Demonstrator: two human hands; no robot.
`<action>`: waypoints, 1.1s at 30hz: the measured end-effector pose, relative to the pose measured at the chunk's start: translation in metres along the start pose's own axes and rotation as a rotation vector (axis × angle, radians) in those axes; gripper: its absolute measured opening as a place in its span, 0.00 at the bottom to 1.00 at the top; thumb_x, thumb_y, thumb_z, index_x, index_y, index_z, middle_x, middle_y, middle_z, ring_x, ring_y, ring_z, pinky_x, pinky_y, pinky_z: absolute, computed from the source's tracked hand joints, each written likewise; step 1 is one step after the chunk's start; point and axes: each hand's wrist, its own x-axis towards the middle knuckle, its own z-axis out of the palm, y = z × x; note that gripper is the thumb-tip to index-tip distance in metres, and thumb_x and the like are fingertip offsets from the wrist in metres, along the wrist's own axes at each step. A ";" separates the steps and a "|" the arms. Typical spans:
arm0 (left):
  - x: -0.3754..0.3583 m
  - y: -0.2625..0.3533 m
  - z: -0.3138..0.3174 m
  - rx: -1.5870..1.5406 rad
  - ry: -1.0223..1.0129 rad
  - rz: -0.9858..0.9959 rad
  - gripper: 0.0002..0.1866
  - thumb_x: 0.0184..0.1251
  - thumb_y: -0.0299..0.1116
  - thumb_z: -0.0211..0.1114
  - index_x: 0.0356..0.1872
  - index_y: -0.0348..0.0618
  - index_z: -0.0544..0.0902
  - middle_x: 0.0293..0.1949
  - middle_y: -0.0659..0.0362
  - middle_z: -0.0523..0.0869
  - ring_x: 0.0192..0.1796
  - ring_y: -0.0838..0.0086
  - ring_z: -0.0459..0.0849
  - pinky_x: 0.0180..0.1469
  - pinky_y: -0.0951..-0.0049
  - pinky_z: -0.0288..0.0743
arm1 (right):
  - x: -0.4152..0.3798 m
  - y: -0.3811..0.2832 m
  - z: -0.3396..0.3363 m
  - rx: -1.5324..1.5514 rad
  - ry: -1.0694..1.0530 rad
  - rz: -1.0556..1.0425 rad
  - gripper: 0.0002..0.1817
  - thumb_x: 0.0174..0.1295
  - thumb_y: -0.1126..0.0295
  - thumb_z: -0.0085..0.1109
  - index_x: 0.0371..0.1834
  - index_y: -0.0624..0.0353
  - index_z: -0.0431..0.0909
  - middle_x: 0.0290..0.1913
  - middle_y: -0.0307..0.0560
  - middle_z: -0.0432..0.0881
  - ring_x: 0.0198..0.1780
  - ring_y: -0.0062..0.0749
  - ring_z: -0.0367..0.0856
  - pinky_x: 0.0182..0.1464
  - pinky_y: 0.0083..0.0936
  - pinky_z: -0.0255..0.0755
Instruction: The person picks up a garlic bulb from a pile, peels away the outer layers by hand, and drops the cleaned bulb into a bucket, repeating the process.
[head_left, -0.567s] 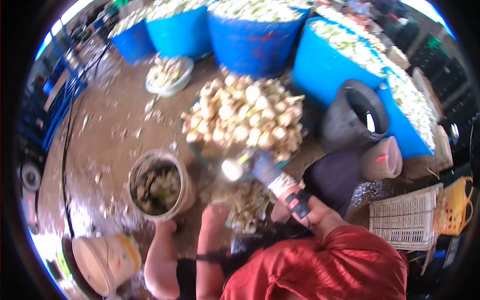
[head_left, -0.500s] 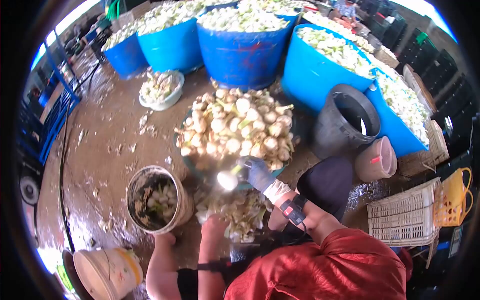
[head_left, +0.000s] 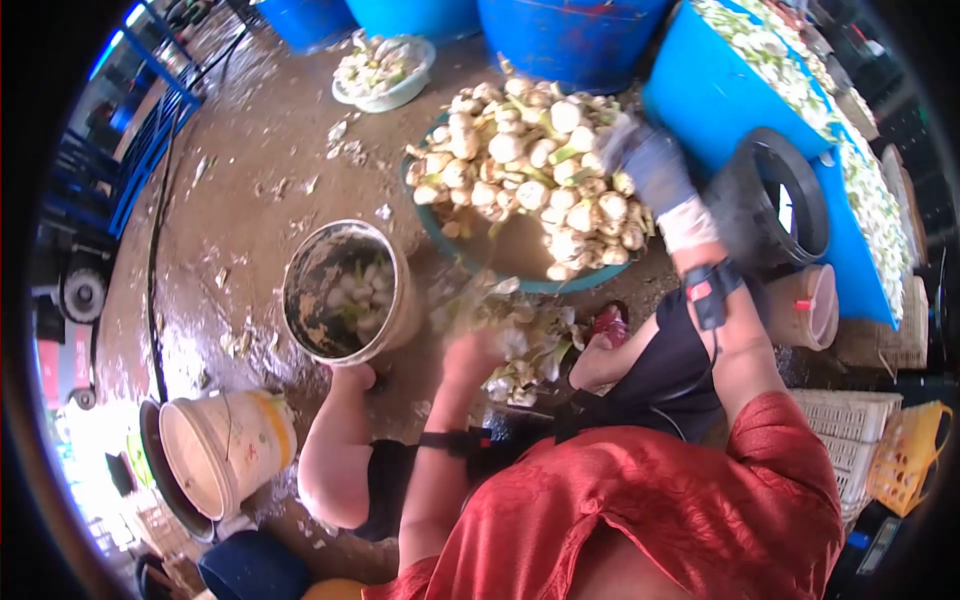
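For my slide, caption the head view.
Gloved right hand reaches onto heaped pale bulbs; bare left hand over trimmings.

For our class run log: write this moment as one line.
right hand: gloved, on bulb heap | left hand: bare, over trimmings | bucket: beside

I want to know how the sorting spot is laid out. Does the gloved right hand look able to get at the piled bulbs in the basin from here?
Probably yes. The right hand is blurred but lies right at the pile of bulbs in the basin, with nothing between them.
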 end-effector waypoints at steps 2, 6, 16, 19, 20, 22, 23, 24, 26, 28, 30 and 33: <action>0.001 0.002 0.003 -0.092 0.086 -0.005 0.25 0.50 0.40 0.68 0.52 0.44 0.80 0.41 0.47 0.85 0.45 0.54 0.83 0.48 0.59 0.75 | -0.027 0.024 0.062 0.315 -0.308 0.432 0.09 0.62 0.72 0.51 0.28 0.58 0.80 0.28 0.36 0.82 0.26 0.18 0.77 0.33 0.20 0.72; 0.000 0.009 -0.005 -0.114 0.303 0.077 0.27 0.50 0.40 0.69 0.50 0.34 0.79 0.46 0.44 0.82 0.50 0.53 0.81 0.53 0.63 0.74 | -0.064 0.098 0.177 -0.204 -0.440 0.499 0.14 0.55 0.61 0.66 0.26 0.58 0.72 0.22 0.38 0.73 0.24 0.27 0.73 0.30 0.26 0.71; -0.006 0.032 -0.037 -0.346 0.163 -0.005 0.20 0.55 0.36 0.67 0.48 0.37 0.79 0.40 0.46 0.84 0.36 0.57 0.84 0.40 0.63 0.77 | -0.022 0.205 0.260 -0.975 -0.433 0.415 0.06 0.56 0.64 0.61 0.32 0.51 0.84 0.29 0.45 0.85 0.31 0.37 0.84 0.31 0.31 0.73; -0.004 0.027 -0.033 -0.377 0.181 0.008 0.21 0.55 0.37 0.68 0.48 0.36 0.79 0.40 0.49 0.84 0.33 0.65 0.84 0.38 0.68 0.77 | -0.057 0.203 0.244 -1.229 -0.676 0.153 0.05 0.52 0.64 0.60 0.30 0.43 0.84 0.29 0.39 0.86 0.32 0.31 0.85 0.31 0.33 0.74; -0.002 0.027 -0.033 -0.396 0.165 -0.008 0.22 0.55 0.37 0.68 0.49 0.35 0.79 0.41 0.51 0.84 0.32 0.71 0.83 0.37 0.72 0.76 | -0.068 0.215 0.236 -1.235 -0.680 0.148 0.05 0.52 0.64 0.60 0.30 0.43 0.84 0.29 0.39 0.86 0.32 0.31 0.85 0.31 0.33 0.74; -0.001 0.032 -0.036 -0.450 0.173 -0.025 0.22 0.56 0.37 0.68 0.49 0.34 0.79 0.40 0.52 0.85 0.32 0.72 0.83 0.38 0.73 0.77 | -0.092 0.233 0.220 -0.906 -0.695 0.216 0.06 0.55 0.64 0.58 0.32 0.50 0.82 0.30 0.46 0.85 0.34 0.36 0.84 0.31 0.36 0.72; 0.000 0.034 -0.037 -0.493 0.179 -0.036 0.22 0.56 0.36 0.67 0.49 0.32 0.79 0.39 0.53 0.85 0.32 0.74 0.83 0.38 0.74 0.77 | -0.103 0.238 0.213 -0.738 -0.693 0.251 0.08 0.56 0.63 0.57 0.33 0.53 0.81 0.31 0.50 0.84 0.34 0.38 0.84 0.31 0.38 0.72; 0.002 0.033 -0.035 -0.493 0.178 -0.036 0.22 0.56 0.36 0.67 0.49 0.32 0.79 0.39 0.53 0.85 0.32 0.74 0.83 0.38 0.74 0.77 | -0.112 0.243 0.206 -0.572 -0.684 0.283 0.09 0.57 0.63 0.56 0.34 0.56 0.81 0.32 0.53 0.84 0.35 0.41 0.84 0.31 0.39 0.71; 0.007 0.026 -0.027 -0.614 0.195 -0.104 0.22 0.57 0.36 0.66 0.48 0.29 0.78 0.36 0.54 0.85 0.32 0.75 0.82 0.38 0.76 0.77 | -0.123 0.225 0.202 -0.403 -0.669 0.317 0.11 0.58 0.63 0.55 0.35 0.59 0.80 0.32 0.57 0.83 0.36 0.43 0.83 0.31 0.40 0.71; 0.008 0.023 -0.027 -0.620 0.233 -0.075 0.20 0.59 0.35 0.65 0.47 0.28 0.79 0.33 0.55 0.85 0.31 0.77 0.82 0.36 0.77 0.76 | -0.119 0.178 0.202 -0.294 -0.057 0.591 0.07 0.62 0.72 0.53 0.34 0.67 0.76 0.23 0.48 0.79 0.23 0.31 0.77 0.26 0.26 0.70; 0.007 0.028 -0.036 -0.837 0.149 -0.219 0.19 0.60 0.34 0.65 0.46 0.28 0.79 0.33 0.56 0.85 0.31 0.79 0.82 0.33 0.79 0.76 | -0.109 0.106 0.191 -0.414 -0.026 0.572 0.10 0.63 0.70 0.55 0.39 0.67 0.77 0.27 0.52 0.81 0.24 0.34 0.77 0.29 0.30 0.72; 0.009 0.030 -0.038 -0.979 0.132 -0.247 0.20 0.64 0.38 0.62 0.48 0.31 0.78 0.34 0.54 0.84 0.31 0.77 0.81 0.32 0.79 0.75 | -0.111 0.070 0.180 -0.470 0.123 0.321 0.15 0.62 0.63 0.58 0.45 0.62 0.80 0.41 0.59 0.82 0.43 0.52 0.81 0.47 0.36 0.74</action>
